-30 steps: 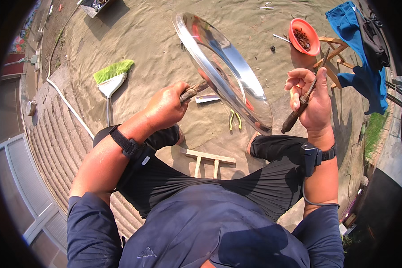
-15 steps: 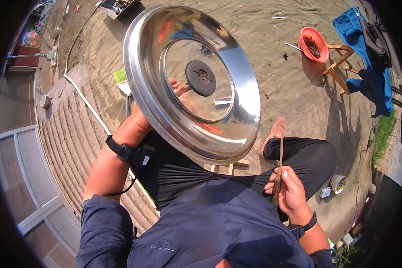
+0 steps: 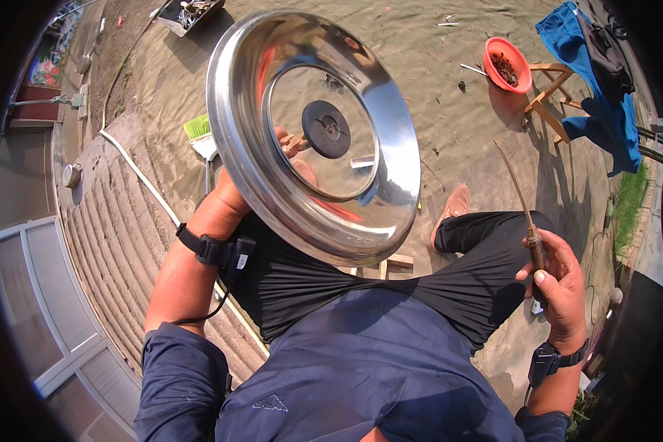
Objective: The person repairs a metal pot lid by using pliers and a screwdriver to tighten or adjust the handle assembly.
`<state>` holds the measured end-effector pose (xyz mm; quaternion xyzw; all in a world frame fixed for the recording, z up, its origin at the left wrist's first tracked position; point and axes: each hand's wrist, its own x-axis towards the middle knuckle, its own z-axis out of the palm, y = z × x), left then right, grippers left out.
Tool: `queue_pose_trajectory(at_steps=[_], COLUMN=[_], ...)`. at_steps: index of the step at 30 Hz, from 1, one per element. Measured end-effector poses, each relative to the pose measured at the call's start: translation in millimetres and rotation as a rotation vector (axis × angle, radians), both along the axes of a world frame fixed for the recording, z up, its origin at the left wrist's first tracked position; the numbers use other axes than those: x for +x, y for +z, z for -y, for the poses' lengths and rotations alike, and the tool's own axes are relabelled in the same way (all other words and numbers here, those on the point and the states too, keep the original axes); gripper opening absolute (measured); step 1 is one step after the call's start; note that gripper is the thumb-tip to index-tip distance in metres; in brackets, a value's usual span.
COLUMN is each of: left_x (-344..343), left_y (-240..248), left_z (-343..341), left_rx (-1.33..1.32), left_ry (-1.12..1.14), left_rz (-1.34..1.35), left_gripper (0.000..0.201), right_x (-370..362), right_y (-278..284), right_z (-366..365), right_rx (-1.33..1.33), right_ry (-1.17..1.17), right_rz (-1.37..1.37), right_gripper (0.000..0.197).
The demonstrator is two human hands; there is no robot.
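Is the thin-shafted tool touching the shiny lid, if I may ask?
No, the right hand holds the tool apart from the lid, with ground visible between them.

Your round lid (image 3: 398,151) gleams mirror-silver, streaked with red and blue reflections around a clear glass centre (image 3: 361,138); its disc-shaped knob (image 3: 326,130) is dark grey, marked reddish-brown in the middle. Your pointed tool (image 3: 531,227) has a rusty-brown blade (image 3: 517,183) and a darker brown handle (image 3: 537,255). You wear a navy shirt (image 3: 361,357) with a pale outlined chest mark (image 3: 270,402), black trousers (image 3: 479,276), black wrist straps (image 3: 209,249) and a tan shoe (image 3: 456,204). Around you are a coral-red bowl (image 3: 523,72) of dark brown scraps (image 3: 503,68), bright blue cloth (image 3: 604,99), a broom (image 3: 205,147) with lime-green bristles (image 3: 197,127) and a white head, and a tan ground sheet (image 3: 442,132).
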<state>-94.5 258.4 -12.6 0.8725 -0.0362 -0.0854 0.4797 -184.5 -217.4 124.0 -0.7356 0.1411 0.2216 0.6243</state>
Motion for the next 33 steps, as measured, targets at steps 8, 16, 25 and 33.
queue_pose_trajectory(at_steps=[8, 16, 25, 33], left_x=[2, 7, 9, 11], left_y=[-11, -6, -4, 4], left_z=[-5, 6, 2, 9], left_rx=[0.030, 0.011, 0.274, 0.209], left_ry=[-0.038, -0.149, -0.203, -0.036], left_rz=[0.064, 0.261, 0.304, 0.154], left_gripper=[0.053, 0.040, 0.037, 0.027], right_x=[62, 81, 93, 96], right_y=[39, 27, -7, -15], right_z=[-42, -60, -61, -62], right_rx=[-0.176, -0.077, 0.142, 0.162], right_ry=[0.306, 0.219, -0.015, -0.041], right_rz=[0.231, 0.411, 0.374, 0.326], right_gripper=[0.055, 0.028, 0.023, 0.022])
